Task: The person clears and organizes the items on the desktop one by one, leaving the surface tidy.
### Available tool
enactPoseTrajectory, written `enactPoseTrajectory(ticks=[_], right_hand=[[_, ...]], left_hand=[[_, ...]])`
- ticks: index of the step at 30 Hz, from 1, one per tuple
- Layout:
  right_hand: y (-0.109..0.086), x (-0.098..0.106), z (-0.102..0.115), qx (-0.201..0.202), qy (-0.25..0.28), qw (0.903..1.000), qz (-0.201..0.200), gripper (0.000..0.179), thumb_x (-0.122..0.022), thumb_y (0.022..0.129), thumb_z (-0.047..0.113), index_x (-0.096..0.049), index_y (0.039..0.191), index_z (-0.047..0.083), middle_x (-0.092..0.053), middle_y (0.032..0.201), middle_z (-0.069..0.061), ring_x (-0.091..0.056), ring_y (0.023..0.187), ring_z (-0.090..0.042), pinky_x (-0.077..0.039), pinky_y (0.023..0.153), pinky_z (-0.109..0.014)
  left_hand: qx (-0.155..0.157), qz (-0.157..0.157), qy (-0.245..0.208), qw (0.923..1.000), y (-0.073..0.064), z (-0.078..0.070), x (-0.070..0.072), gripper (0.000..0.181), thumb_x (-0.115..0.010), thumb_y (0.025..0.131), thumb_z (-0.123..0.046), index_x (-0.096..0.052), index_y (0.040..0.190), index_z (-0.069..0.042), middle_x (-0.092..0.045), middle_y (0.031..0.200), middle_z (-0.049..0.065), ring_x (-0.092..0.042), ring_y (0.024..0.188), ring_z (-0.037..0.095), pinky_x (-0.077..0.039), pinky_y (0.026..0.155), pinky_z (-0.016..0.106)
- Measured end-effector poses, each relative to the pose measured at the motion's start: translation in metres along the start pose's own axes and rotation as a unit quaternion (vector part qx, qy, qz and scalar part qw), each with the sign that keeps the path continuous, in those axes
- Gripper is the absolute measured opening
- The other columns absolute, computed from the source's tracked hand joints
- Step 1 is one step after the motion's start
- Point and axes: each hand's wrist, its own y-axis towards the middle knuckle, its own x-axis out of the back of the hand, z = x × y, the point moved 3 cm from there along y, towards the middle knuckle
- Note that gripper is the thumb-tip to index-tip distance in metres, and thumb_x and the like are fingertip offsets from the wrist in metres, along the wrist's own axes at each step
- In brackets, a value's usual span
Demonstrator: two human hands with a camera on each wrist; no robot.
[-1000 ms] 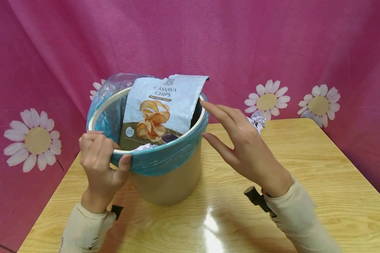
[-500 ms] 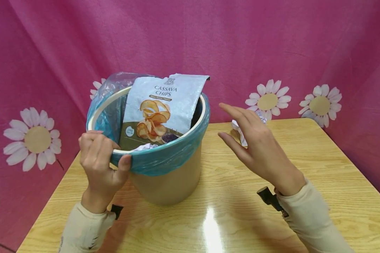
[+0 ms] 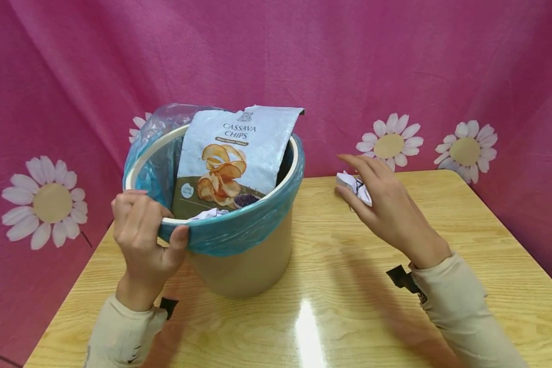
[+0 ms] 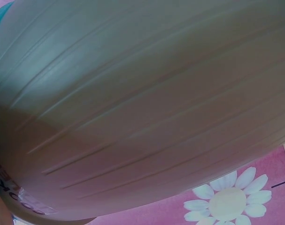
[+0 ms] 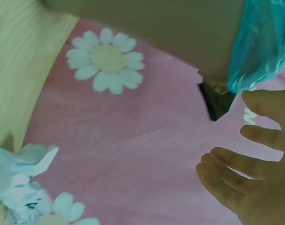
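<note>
My left hand (image 3: 142,235) grips the near-left rim of a beige trash bin (image 3: 248,276), thumb outside over the blue plastic liner (image 3: 239,237). An upright cassava chips bag (image 3: 239,158) sticks up out of the bin, with a bit of white paper (image 3: 209,213) below it. To the right of the bin, my right hand (image 3: 391,209) hovers over the table with fingers extended and apart. Behind its fingers lies a crumpled paper (image 3: 349,181), partly hidden; the right wrist view shows this paper (image 5: 20,183) away from the fingers. In the left wrist view, the bin's ribbed wall (image 4: 142,103) fills most of the picture.
The bin stands on a light wooden table (image 3: 331,286), left of its middle. A pink curtain (image 3: 331,76) with white flowers hangs behind and along both sides. Each wrist wears a small black mount, such as the right wrist's black mount (image 3: 402,278).
My right hand has moved away from the bin's right rim, rightward toward the crumpled paper. My left hand keeps its grip on the rim, and the bin stays in place.
</note>
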Motion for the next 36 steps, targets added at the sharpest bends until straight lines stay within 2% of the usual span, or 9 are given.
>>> enactPoseTrajectory(ticks=[5,11,20,26,30,36], right_hand=[[-0.004,-0.004,-0.024,-0.021,-0.009,0.9997,0.009,0.052,-0.07,0.094,0.019,-0.051,0.141,0.005,-0.056,0.135,-0.015,-0.051,0.126,-0.033,-0.04,0.104,-0.051],[-0.007,-0.012,-0.056,-0.065,-0.015,0.9974,0.027,0.051,-0.067,0.096,0.018,-0.05,0.142,0.004,-0.055,0.135,-0.02,-0.05,0.125,-0.037,-0.038,0.104,-0.055],[-0.013,-0.024,-0.09,-0.126,-0.019,0.9896,0.066,0.05,-0.066,0.097,0.02,-0.048,0.141,0.004,-0.051,0.134,-0.024,-0.046,0.125,-0.043,-0.034,0.104,-0.059],[-0.021,-0.042,-0.114,-0.154,-0.025,0.982,0.107,0.056,-0.066,0.096,0.018,-0.043,0.145,0.005,-0.046,0.137,-0.03,-0.043,0.124,-0.05,-0.033,0.102,-0.064],[-0.027,-0.056,-0.127,-0.157,-0.031,0.9789,0.127,0.06,-0.067,0.095,0.017,-0.041,0.147,0.006,-0.045,0.135,-0.032,-0.044,0.119,-0.054,-0.035,0.099,-0.067],[-0.034,-0.071,-0.139,-0.141,-0.036,0.9799,0.136,0.059,-0.067,0.092,0.011,-0.043,0.145,0.001,-0.044,0.135,-0.037,-0.044,0.119,-0.058,-0.034,0.1,-0.068]], left_hand=[[0.0,-0.003,0.0,1.0,-0.001,0.0,-0.001,0.07,-0.047,0.096,-0.061,-0.039,0.061,-0.001,-0.035,0.056,0.014,-0.037,0.065,0.043,-0.037,0.075,0.056],[0.0,-0.005,0.0,1.0,-0.002,-0.001,0.001,0.07,-0.047,0.096,-0.061,-0.039,0.061,-0.001,-0.035,0.056,0.014,-0.037,0.064,0.042,-0.038,0.076,0.055],[-0.001,-0.002,0.002,1.0,-0.001,0.0,0.0,0.07,-0.047,0.096,-0.061,-0.039,0.061,-0.001,-0.035,0.056,0.014,-0.037,0.064,0.042,-0.038,0.076,0.055],[-0.001,-0.003,0.001,1.0,-0.001,0.001,0.0,0.069,-0.047,0.096,-0.061,-0.039,0.062,-0.001,-0.035,0.056,0.014,-0.037,0.064,0.042,-0.038,0.076,0.055],[0.0,-0.003,0.001,1.0,-0.001,0.001,0.0,0.069,-0.047,0.096,-0.061,-0.039,0.062,-0.001,-0.035,0.056,0.014,-0.037,0.064,0.042,-0.038,0.077,0.055],[-0.002,-0.004,0.0,1.0,-0.001,0.0,-0.001,0.069,-0.047,0.096,-0.061,-0.039,0.062,-0.002,-0.034,0.056,0.013,-0.037,0.064,0.042,-0.038,0.076,0.057]])
